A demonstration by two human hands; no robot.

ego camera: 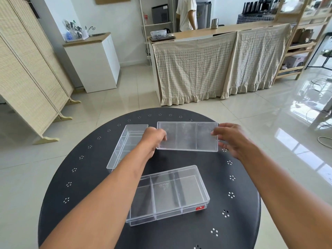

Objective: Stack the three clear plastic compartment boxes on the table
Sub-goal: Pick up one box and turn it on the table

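Three clear plastic compartment boxes are over a round black table (89, 177). The far box (187, 136) is held between my hands, above the far part of the table. My left hand (154, 136) grips its left end and my right hand (231, 138) grips its right end. A second box (124, 148) lies at the left, running away from me; my left forearm hides part of it. The third box (168, 194) rests nearest me, with a red label on its front edge.
The table has small hole patterns around its rim. Beyond it on the tiled floor stand a curtain-fronted counter (215, 69), a white cabinet (95, 63) and a folding bamboo screen (27, 78). A person (186, 13) stands behind the counter. Cables lie on the floor at right.
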